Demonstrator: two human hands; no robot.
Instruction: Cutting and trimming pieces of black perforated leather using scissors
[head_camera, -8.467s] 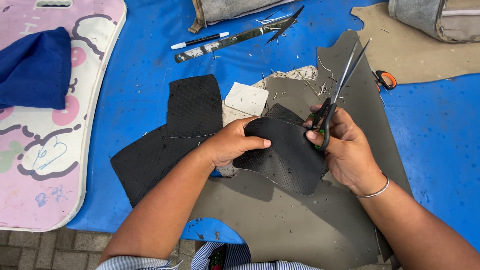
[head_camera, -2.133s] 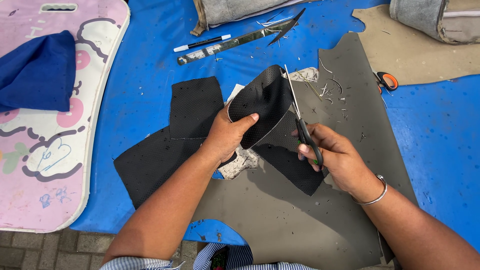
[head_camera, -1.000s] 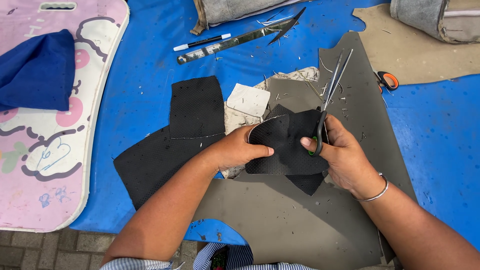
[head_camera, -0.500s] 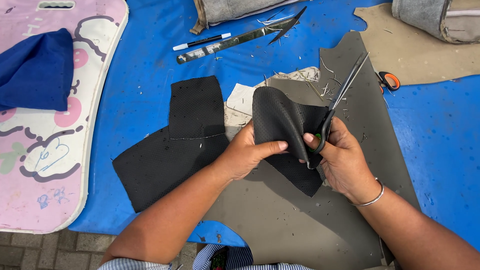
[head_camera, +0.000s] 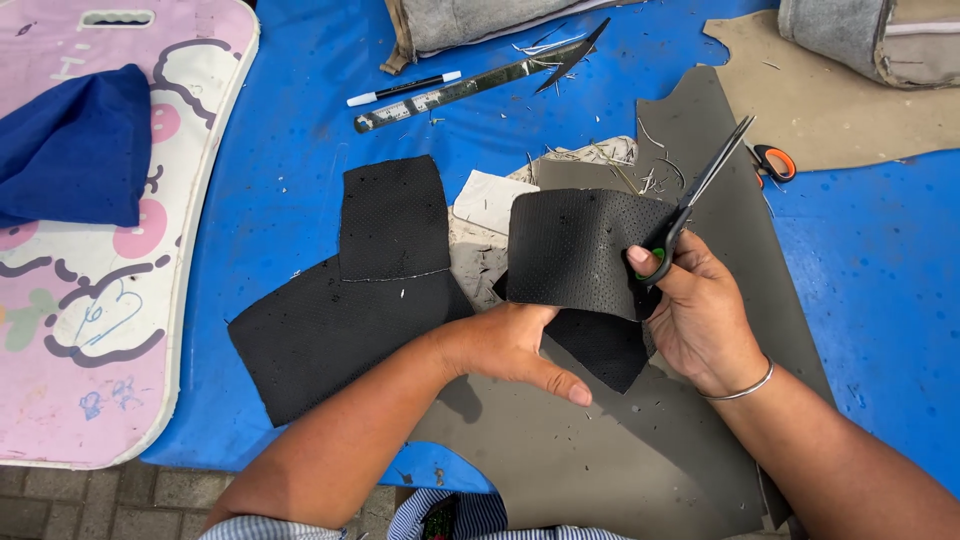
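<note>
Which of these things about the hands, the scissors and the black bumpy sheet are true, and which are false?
1. The right hand holds long scissors with a green handle. True.
2. The left hand holds a white pen. False: it holds the black perforated sheet; the white pen lies far off on the blue table cover.
3. The scissors' blades point away from the person. True.
4. The folded blue cloth lies on grey leather. False: it lies on a pink patterned board.
</note>
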